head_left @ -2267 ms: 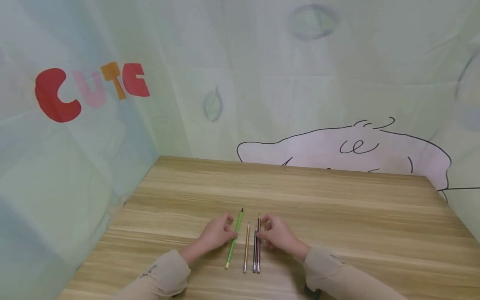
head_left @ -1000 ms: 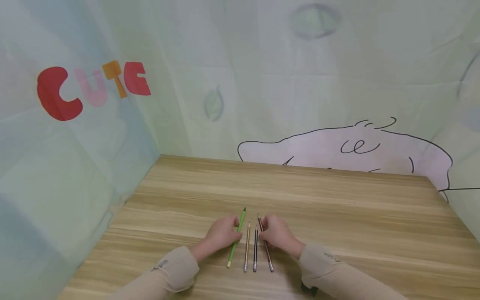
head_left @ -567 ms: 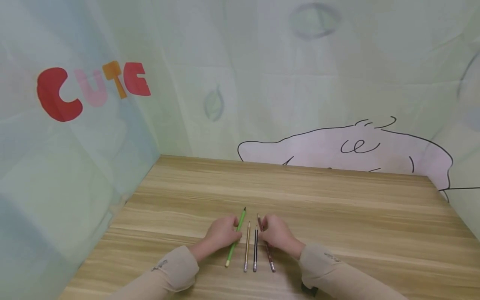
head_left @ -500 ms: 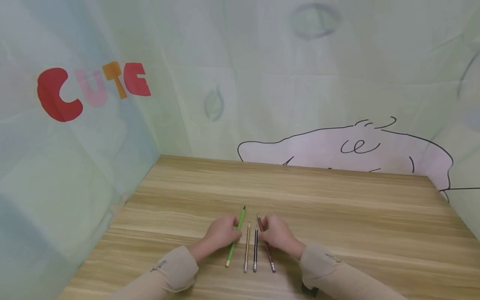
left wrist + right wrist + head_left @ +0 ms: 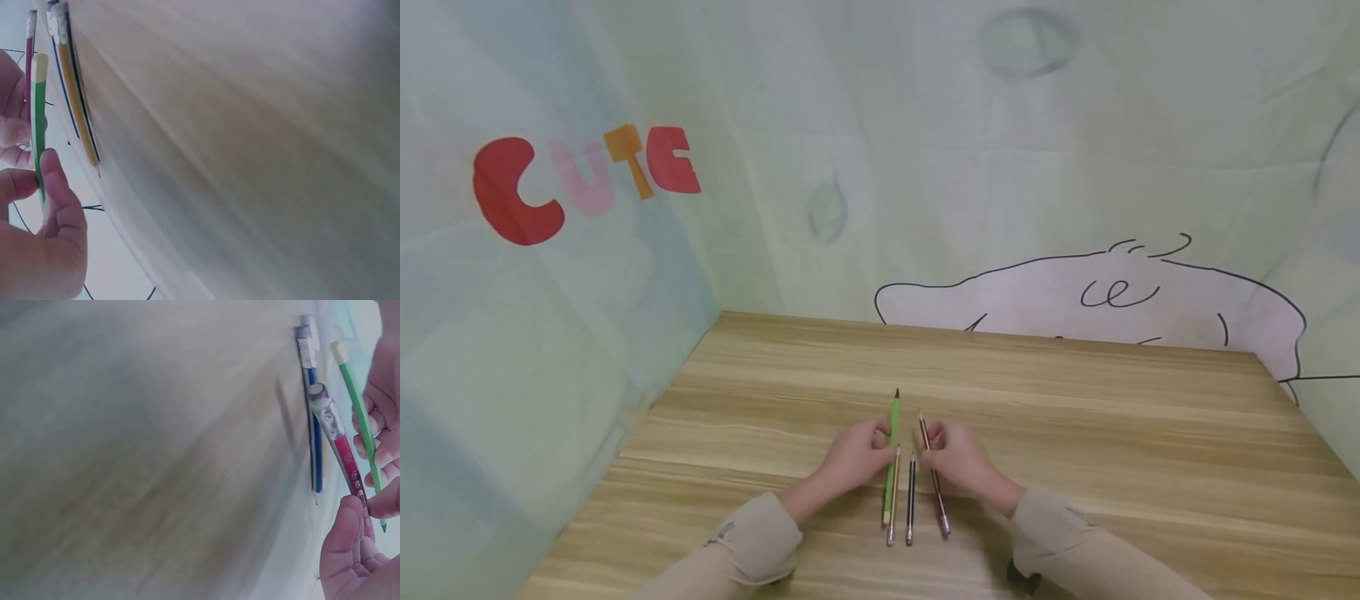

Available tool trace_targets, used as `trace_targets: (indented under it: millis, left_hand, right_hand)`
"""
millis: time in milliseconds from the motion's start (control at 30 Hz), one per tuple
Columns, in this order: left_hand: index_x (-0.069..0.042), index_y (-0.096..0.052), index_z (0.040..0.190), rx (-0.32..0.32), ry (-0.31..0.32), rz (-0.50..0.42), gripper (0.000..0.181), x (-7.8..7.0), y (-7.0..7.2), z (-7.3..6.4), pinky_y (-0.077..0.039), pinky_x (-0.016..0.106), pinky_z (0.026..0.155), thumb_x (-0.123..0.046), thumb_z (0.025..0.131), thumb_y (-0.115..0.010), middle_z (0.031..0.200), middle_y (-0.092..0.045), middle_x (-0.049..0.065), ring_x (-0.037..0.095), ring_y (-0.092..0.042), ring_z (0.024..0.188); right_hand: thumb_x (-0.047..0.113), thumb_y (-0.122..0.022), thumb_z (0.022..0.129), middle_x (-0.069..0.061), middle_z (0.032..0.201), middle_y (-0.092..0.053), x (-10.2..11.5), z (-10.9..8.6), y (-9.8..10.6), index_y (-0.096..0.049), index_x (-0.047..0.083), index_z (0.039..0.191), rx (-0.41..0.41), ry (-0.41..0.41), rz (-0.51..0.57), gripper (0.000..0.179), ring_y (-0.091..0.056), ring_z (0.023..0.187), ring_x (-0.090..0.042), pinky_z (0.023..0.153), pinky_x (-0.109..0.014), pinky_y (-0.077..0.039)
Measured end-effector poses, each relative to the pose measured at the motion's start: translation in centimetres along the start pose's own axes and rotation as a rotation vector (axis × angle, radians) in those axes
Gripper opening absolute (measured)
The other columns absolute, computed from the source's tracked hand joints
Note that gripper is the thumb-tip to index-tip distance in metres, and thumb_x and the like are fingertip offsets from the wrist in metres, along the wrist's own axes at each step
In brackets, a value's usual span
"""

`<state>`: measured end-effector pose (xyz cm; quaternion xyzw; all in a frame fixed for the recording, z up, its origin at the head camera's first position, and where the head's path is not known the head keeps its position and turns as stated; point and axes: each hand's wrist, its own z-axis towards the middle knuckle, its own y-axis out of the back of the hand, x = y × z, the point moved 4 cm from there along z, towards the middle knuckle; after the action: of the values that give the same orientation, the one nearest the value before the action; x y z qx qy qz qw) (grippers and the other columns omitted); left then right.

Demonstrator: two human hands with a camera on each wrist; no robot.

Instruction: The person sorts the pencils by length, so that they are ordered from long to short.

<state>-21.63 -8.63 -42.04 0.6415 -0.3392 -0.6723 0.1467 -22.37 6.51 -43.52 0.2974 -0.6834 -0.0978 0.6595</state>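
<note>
My left hand (image 5: 857,452) pinches a green pencil (image 5: 895,410) with a dark tip and pale yellow end between thumb and fingers. A dark red pencil (image 5: 939,500) with an eraser is pinched the same way by my right hand (image 5: 962,458). Both pencils hang above the tabletop, tips pointing away, as the wrist views show. Between them a yellow pencil (image 5: 73,94) and a dark blue pencil (image 5: 316,431) lie side by side on the table, erasers toward me. In the head view, the green pencil overlaps the yellow one.
The wood-grain table (image 5: 1075,417) stretches away on all sides of the pencils. Printed fabric (image 5: 775,167) hangs behind it and along the left, with the word CUTE (image 5: 520,192) and a line-drawn animal (image 5: 1045,292).
The green pencil has risen and moved right and away from me, closer over the yellow one. The red pencil has been lifted and shifted slightly away. The yellow and blue pencils stayed put.
</note>
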Motion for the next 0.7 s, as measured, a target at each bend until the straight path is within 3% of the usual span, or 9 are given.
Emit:
trace_targets:
  millis: [133, 367, 700]
  left_hand:
    - [0.003, -0.051, 0.104, 0.006, -0.021, -0.112, 0.028, -0.4, -0.7, 0.2, -0.047, 0.024, 0.048, -0.006, 0.077, -0.057, 0.071, -0.063, 0.009, 0.019, -0.059, 0.057]
    - [0.006, -0.048, 0.106, 0.033, -0.062, -0.262, 0.030, -1.7, -1.8, 0.2, -0.052, 0.029, 0.053, -0.004, 0.079, -0.055, 0.073, -0.062, 0.011, 0.017, -0.060, 0.056]
    - [0.000, -0.048, 0.106, 0.094, -0.006, -0.398, 0.026, -2.6, -3.9, 0.2, -0.054, 0.033, 0.058, -0.006, 0.082, -0.056, 0.076, -0.061, 0.011, 0.026, -0.061, 0.064]
  right_hand:
    - [0.001, -0.058, 0.071, -0.006, 0.068, -0.053, 0.1, 0.0, 0.6, -0.051, -0.003, 0.099, -0.024, 0.004, 0.077, 0.029, -0.047, 0.054, -0.012, 0.046, -0.021, -0.042]
    - [-0.002, -0.055, 0.076, -0.006, 0.069, -0.052, 0.4, -0.3, 1.8, -0.046, -0.003, 0.107, -0.050, -0.009, 0.252, 0.032, -0.049, 0.054, -0.014, 0.051, -0.031, -0.049]
    - [-0.005, -0.050, 0.077, -0.004, 0.065, -0.049, -0.4, -1.6, 2.6, -0.044, -0.005, 0.103, 0.025, 0.048, 0.327, 0.027, -0.047, 0.053, -0.013, 0.051, -0.026, -0.047]
